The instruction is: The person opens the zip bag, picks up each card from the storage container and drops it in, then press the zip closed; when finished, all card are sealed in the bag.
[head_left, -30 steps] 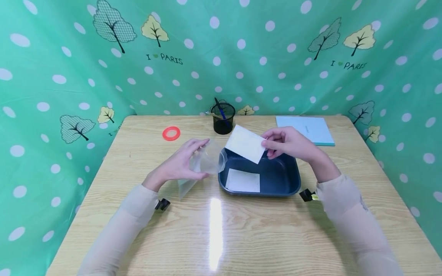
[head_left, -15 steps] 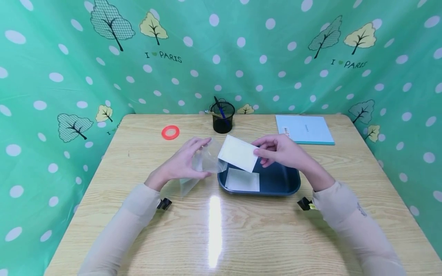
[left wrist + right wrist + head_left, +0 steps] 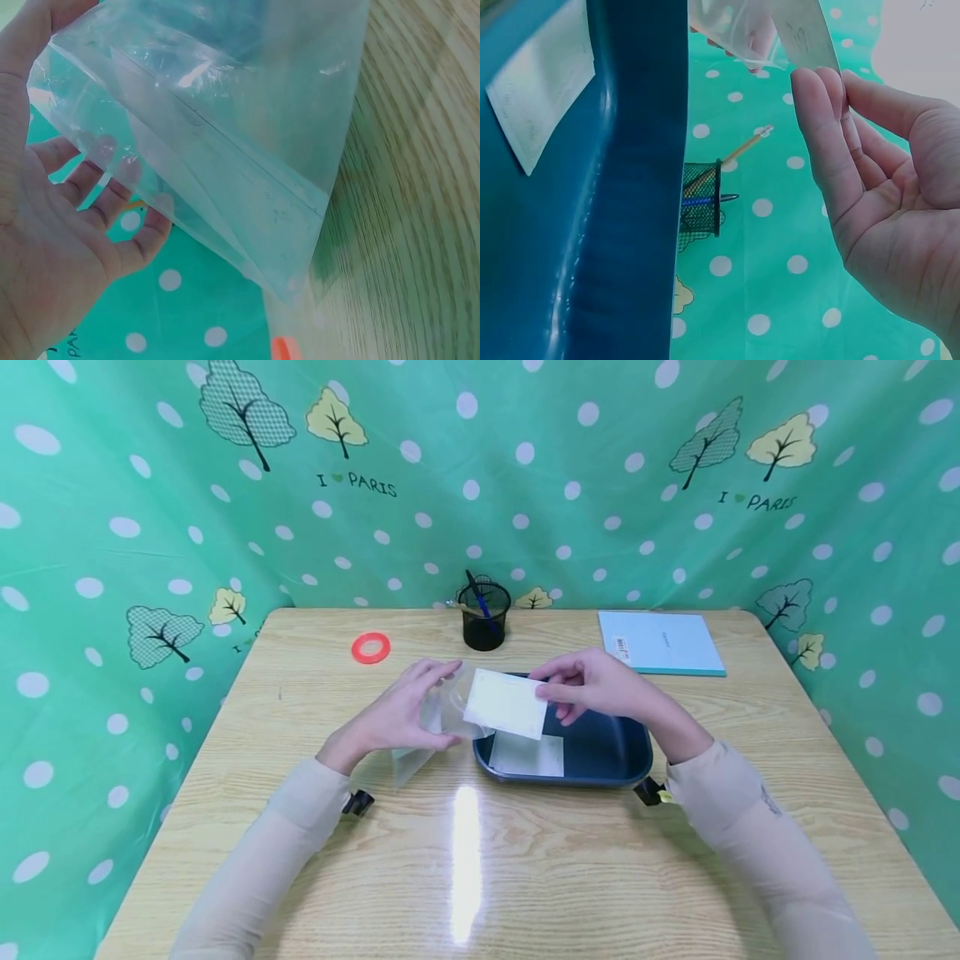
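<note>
My left hand (image 3: 397,714) holds a clear plastic bag (image 3: 247,127) by its mouth, thumb and fingers spread around the film. Through the film, in the left wrist view, a pale flat shape shows; I cannot tell what it is. Between thumb and fingers, my right hand (image 3: 596,687) pinches a flat white rectangular packet (image 3: 508,703) by its right edge. The packet's left end is at the bag's mouth, above the left part of a dark blue basin (image 3: 609,752). A second white packet (image 3: 527,756) lies flat in that basin, partly covered by the held one.
Behind the basin stands a black mesh pen cup (image 3: 483,628) with pens. A red ring (image 3: 371,647) lies at the back left of the wooden table (image 3: 570,868). At the back right is a light blue booklet (image 3: 663,642). A green polka-dot cloth (image 3: 420,552) hangs behind.
The right hand has brought the white packet left and down, from over the basin to the bag's mouth, levelling it. The left hand and bag have barely moved.
</note>
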`<state>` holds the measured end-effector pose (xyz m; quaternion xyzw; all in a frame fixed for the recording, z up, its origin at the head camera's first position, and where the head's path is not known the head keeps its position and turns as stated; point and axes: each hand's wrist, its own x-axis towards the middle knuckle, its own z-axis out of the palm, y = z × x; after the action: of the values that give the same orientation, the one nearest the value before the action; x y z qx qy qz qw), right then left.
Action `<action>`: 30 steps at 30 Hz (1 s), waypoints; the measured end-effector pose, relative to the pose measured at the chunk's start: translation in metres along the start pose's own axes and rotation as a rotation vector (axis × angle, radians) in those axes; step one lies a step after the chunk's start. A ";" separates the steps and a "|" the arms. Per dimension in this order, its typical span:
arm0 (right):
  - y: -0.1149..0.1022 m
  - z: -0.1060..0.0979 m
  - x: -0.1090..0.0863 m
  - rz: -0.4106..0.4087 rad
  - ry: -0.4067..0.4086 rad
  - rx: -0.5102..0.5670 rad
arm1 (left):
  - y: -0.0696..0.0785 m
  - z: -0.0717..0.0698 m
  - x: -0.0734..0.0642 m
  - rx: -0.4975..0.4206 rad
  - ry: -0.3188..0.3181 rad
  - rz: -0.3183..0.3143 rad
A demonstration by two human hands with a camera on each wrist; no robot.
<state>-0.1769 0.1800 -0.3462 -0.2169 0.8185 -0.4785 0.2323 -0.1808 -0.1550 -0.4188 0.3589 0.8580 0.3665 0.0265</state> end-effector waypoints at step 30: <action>-0.018 0.019 0.045 0.085 0.064 -0.006 | 0.007 0.006 0.008 0.008 -0.041 0.030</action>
<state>-0.1991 0.1332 -0.3464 -0.1674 0.8355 -0.4722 0.2256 -0.1806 -0.1433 -0.4173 0.3794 0.8532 0.3559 0.0374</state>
